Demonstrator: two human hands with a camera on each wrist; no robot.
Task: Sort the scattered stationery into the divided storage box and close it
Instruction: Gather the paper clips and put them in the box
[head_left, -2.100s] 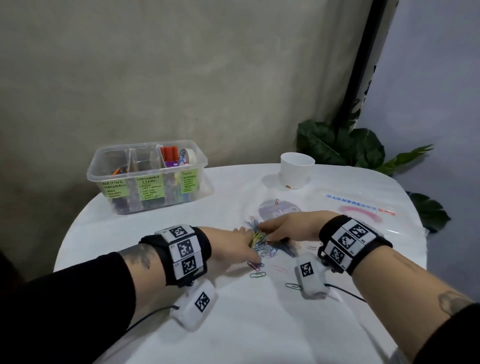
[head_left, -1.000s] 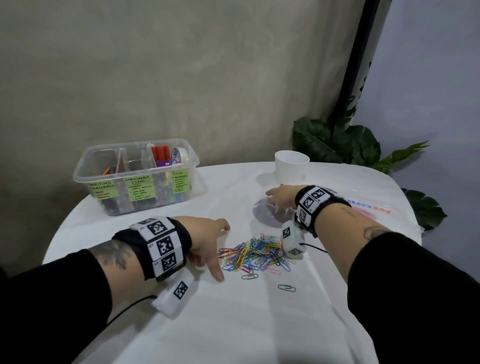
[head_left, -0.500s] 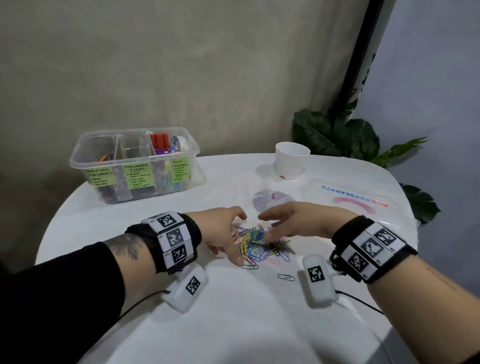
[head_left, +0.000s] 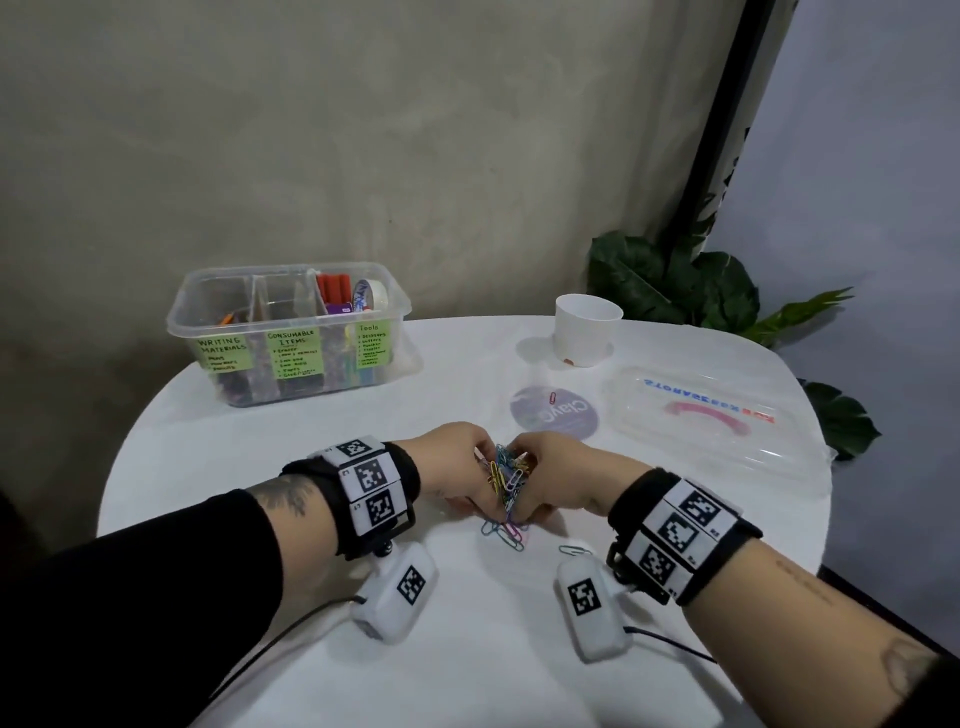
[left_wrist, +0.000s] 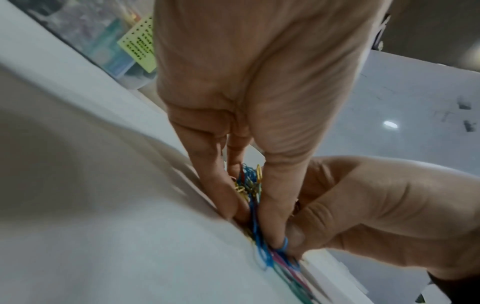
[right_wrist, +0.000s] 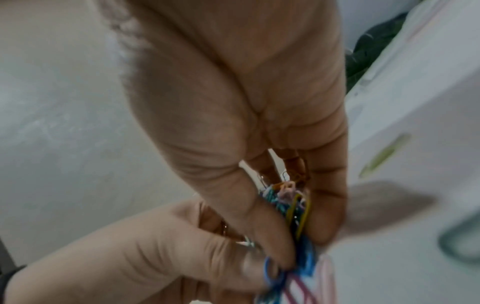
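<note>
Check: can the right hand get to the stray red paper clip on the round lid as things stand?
Probably not yet: the right hand and left hand together press the paper clip pile. Path to the red paper clip looks unobstructed.

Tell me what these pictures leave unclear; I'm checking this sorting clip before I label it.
- Paper clips: how many are gathered cannot be counted; both hands cover the bunch in the head view, and both wrist views are blurred.
- Storage box: the small print on its green labels is too small to read in the head view.
- Middle compartment contents: hidden behind the labels and cloudy wall.
- White cup: its inside is hidden by its rim.
</note>
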